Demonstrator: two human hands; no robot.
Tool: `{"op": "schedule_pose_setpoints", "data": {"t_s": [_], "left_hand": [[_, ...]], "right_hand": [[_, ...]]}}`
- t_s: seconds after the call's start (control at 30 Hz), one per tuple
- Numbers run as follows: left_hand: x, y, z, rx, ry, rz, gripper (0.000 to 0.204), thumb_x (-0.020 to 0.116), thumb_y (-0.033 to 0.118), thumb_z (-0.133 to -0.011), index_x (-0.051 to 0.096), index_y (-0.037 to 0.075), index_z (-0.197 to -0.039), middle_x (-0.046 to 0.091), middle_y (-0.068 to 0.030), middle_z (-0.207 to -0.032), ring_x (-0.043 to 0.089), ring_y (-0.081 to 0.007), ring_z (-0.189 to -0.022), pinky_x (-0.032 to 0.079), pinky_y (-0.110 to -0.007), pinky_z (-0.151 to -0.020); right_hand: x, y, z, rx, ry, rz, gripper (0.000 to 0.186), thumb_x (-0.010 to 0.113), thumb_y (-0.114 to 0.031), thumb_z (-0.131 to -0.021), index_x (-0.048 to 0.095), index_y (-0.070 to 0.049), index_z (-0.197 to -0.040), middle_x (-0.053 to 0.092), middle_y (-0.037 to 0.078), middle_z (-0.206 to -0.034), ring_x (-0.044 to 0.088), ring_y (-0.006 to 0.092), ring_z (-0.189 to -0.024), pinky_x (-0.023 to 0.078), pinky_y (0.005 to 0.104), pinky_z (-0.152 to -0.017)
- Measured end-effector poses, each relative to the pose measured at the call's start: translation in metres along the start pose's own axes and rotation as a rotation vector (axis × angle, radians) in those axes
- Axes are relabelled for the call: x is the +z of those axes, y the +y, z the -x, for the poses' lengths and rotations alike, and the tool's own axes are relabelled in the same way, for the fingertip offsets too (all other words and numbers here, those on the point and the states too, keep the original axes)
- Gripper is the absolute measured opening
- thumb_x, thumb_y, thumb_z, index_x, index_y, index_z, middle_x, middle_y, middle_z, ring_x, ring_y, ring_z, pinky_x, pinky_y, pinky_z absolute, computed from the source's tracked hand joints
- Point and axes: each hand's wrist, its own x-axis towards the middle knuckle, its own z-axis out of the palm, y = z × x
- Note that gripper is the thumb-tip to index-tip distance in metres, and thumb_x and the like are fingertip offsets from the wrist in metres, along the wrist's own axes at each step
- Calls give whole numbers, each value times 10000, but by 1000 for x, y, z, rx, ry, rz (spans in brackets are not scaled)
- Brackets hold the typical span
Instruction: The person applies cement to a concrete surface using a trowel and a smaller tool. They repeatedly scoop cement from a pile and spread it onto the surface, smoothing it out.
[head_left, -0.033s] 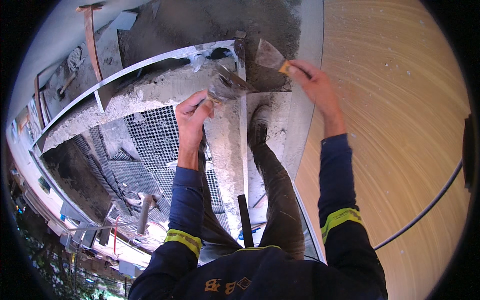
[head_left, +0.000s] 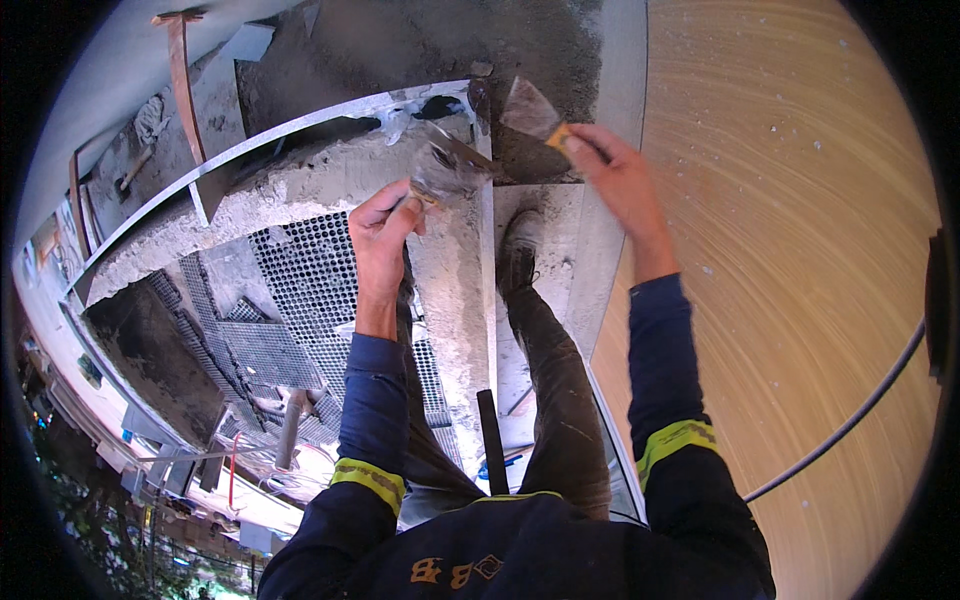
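Observation:
My left hand (head_left: pixel 382 235) is closed round the handle of a wide scraper (head_left: pixel 448 172), whose metal blade is smeared with grey material and points up and to the right. In my right hand (head_left: pixel 622 185) is a putty knife (head_left: pixel 530 108) with a yellow handle. Its triangular blade is dulled by residue and points up and left. The two blades are apart, with the putty knife farther away and to the right. Behind the scraper runs a pale curved metal edging (head_left: pixel 300 122), with whitish material near its right end.
My shoe (head_left: pixel 522 232) rests on a pale slab right of an upright strip (head_left: pixel 488 300). Black perforated panels (head_left: pixel 305 270) lie lower left, near a pipe (head_left: pixel 290 430). A wood-grained panel (head_left: pixel 800 250) fills the right side, with a dark cable (head_left: pixel 850 425) across it. Dark rough ground (head_left: pixel 400 45) lies beyond.
My right hand and its putty knife have shifted slightly to the left, nearer the scraper. The scraper in my left hand has moved a little to the left and turned slightly.

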Motion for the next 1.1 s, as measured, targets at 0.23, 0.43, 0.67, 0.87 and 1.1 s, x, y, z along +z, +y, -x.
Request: {"op": "schedule_pose_setpoints", "data": {"t_s": [0.23, 0.43, 0.67, 0.87, 1.1], "left_hand": [[-8, 10, -8, 11, 148, 122, 332, 590, 126, -961, 728, -71, -1190, 745, -120, -858, 579, -113, -636, 464, -243, -613], [-17, 13, -9, 17, 183, 131, 352, 589, 156, -965, 725, -75, -1194, 745, -126, -853, 583, -121, -627, 462, -239, -597], [-20, 14, -8, 15, 192, 160, 351, 592, 147, -963, 722, -81, -1197, 744, -139, -860, 584, -123, -630, 466, -242, -600], [-22, 14, -9, 15, 145, 160, 340, 597, 122, -954, 723, -76, -1199, 740, -135, -863, 585, -119, -641, 466, -241, -610], [-19, 22, -14, -21, 139, 18, 310, 614, 125, -946, 749, -55, -1158, 741, -111, -853, 579, -100, -638, 452, -232, -598]], "right_hand": [[120, 31, 36, 245, 230, -473, 318, 654, -181, -1042, 611, 42, -1265, 705, 104, -1130, 676, 157, -963, 558, 306, -861], [128, 46, 36, 253, 281, -296, 307, 610, -178, -1062, 541, 40, -1266, 691, 143, -1132, 672, 166, -960, 560, 303, -844], [125, 51, 8, 117, 258, -132, 288, 614, -189, -1057, 545, 29, -1233, 688, 150, -1122, 663, 156, -960, 557, 289, -811], [138, 75, 2, 171, 330, -69, 290, 624, -183, -1049, 545, 30, -1229, 685, 136, -1098, 660, 151, -953, 563, 298, -786], [109, 67, 44, 307, 300, -150, 230, 639, -185, -1002, 631, -2, -1141, 713, 118, -995, 693, 197, -892, 534, 335, -758]]}}
